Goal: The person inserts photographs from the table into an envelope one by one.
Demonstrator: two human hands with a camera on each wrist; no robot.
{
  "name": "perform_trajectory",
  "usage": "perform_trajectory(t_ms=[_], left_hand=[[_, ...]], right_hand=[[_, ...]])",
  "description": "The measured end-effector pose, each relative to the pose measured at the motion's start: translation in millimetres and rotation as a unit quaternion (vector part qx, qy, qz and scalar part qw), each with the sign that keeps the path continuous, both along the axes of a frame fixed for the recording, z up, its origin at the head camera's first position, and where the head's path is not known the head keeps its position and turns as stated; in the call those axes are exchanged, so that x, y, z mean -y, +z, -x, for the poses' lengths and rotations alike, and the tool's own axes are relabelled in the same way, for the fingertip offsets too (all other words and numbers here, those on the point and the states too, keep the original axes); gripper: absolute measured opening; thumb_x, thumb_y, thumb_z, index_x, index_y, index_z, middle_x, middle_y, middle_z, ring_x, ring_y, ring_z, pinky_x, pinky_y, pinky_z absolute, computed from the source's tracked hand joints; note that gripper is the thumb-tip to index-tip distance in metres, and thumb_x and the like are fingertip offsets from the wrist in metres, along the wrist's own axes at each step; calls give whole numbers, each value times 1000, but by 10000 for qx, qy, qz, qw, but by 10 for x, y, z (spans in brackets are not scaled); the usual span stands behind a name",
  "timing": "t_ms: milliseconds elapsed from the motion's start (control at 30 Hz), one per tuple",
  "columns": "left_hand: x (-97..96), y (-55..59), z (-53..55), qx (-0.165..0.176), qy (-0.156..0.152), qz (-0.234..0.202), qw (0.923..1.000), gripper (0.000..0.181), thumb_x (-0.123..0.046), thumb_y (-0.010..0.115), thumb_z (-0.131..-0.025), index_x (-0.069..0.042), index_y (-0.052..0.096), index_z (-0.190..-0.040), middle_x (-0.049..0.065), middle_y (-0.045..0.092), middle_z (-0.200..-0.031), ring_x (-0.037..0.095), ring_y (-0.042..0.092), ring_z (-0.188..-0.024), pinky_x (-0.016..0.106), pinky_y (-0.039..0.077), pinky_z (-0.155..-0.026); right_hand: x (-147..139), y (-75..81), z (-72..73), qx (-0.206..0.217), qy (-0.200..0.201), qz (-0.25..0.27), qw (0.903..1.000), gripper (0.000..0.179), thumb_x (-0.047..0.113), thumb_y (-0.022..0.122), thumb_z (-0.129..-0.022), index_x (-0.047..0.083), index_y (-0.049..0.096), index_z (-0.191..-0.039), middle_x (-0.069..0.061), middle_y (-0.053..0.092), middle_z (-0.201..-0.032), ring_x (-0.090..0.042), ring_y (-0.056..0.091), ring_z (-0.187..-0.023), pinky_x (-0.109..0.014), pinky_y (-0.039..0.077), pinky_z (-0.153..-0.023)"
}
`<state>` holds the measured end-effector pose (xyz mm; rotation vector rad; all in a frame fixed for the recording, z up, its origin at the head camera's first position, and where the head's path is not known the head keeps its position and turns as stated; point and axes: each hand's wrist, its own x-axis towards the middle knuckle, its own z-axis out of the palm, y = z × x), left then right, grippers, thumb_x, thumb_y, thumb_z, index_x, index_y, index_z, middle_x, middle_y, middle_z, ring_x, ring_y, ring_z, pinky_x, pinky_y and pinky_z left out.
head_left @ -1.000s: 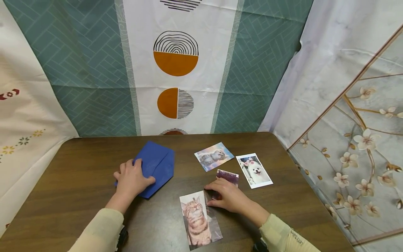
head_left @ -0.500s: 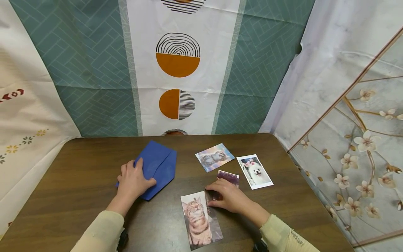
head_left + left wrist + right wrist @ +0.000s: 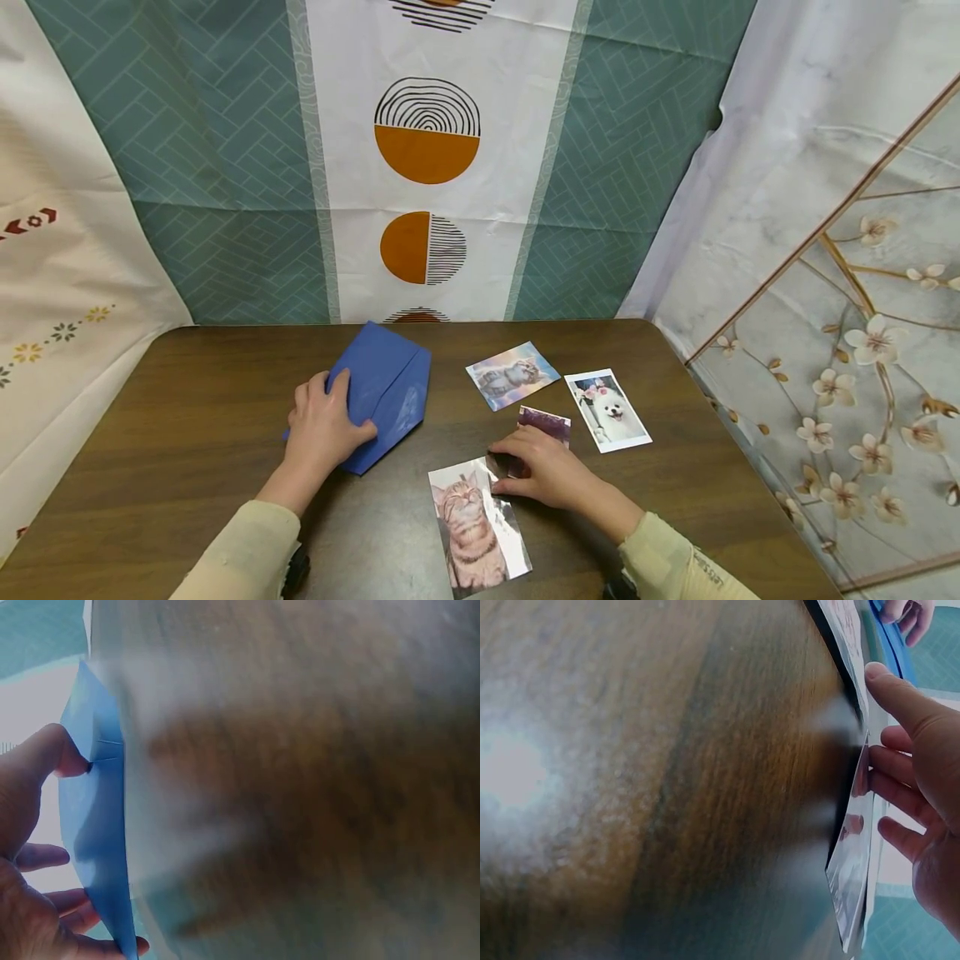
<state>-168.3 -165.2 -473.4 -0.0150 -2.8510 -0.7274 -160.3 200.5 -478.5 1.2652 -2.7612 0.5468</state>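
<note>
Blue pointed-flap paper envelope (image 3: 382, 367) has shifted farther across the brown wooden desk (image 3: 187, 408) — left hand (image 3: 321, 429) pinching its side; probably light, crease-prone, best held by its edges; right hand (image 3: 547, 468), thumb and fingers apart, touches the glossy tabby-cat photo (image 3: 463, 521), likely slippery — try a corner.

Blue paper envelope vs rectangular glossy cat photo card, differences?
The blue envelope is plain; the cat photo card bears a picture.
The envelope has a pointed end; the card is rectangular.
The left hand grips the envelope; the right hand is by the card.
Shared: both look thin.
</note>
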Motion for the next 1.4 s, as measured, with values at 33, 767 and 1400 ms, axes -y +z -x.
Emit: perform_trajectory(t_ms=[33,767,1400], left_hand=[[-5,10,-1,17,-1,2,10000,89,-26,81,-80,9,46,-154,43,39,-149,63,37,-134,80,46,-90],[-20,11,20,764,-26,-121,9970,90,-25,87,-77,3,47,-154,44,33,-147,63,30,-135,85,38,-91],[-50,-60,-15,352,-65,111,9993,84,-29,80,-82,6,49,-152,43,38,-149,63,34,-136,83,39,-93]], right_hand=[[4,2,1,-21,10,2,10000,51,42,87,-89,10,76,-127,0,76,-118,-20,67,-119,-43,51,-109],[6,0,18,-12,45,-5,10000,51,42,87,-89,11,76,-127,0,75,-118,-21,67,-119,-43,53,-107],[35,23,-15,-119,94,-17,9999,49,40,87,-89,9,77,-125,0,76,-115,-18,68,-113,-39,54,-101]])
